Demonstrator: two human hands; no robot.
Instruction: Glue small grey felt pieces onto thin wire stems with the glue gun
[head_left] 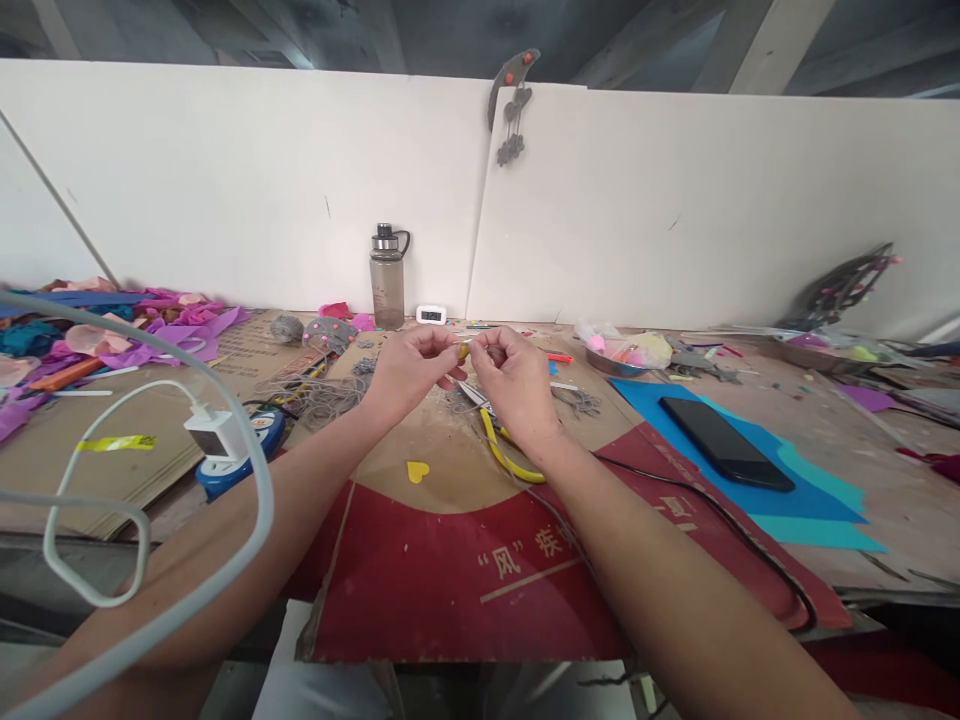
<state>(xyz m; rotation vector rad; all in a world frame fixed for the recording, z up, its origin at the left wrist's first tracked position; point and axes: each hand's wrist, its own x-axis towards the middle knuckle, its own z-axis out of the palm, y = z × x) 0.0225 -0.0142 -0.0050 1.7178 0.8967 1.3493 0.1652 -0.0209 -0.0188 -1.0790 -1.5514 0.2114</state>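
While both hands meet just beyond the yellow-handled pliers (492,440), their fingertips close on a small yellow piece (463,351). The left hand (418,364) has its thumb and fingers drawn together, pinching from the left; the right hand (519,382) is likewise curled, thumb against forefinger, its lower part over the pliers' upper end. The yellow piece lies right between the two sets of fingertips, mostly covered by them, so its shape and which hand bears it more firmly cannot be told.

The pliers rest on a red and brown cardboard sheet (450,590) below the right hand, with their jaws pointing up toward the gap between the hands. A yellow paper heart (418,471) lies flat on the cardboard, to the left of the pliers and nearer the person, apart from both hands. Farther left of the pliers, a loose tangle of grey wire (330,400) spreads beside the left wrist. Well beyond the pliers, a translucent bottle (387,285) stands upright against a white panel (247,190), with a small digital clock (431,314) next to it. To the right of the pliers, a black phone (726,442) lies on blue sheets (806,505) on the surface (885,480).
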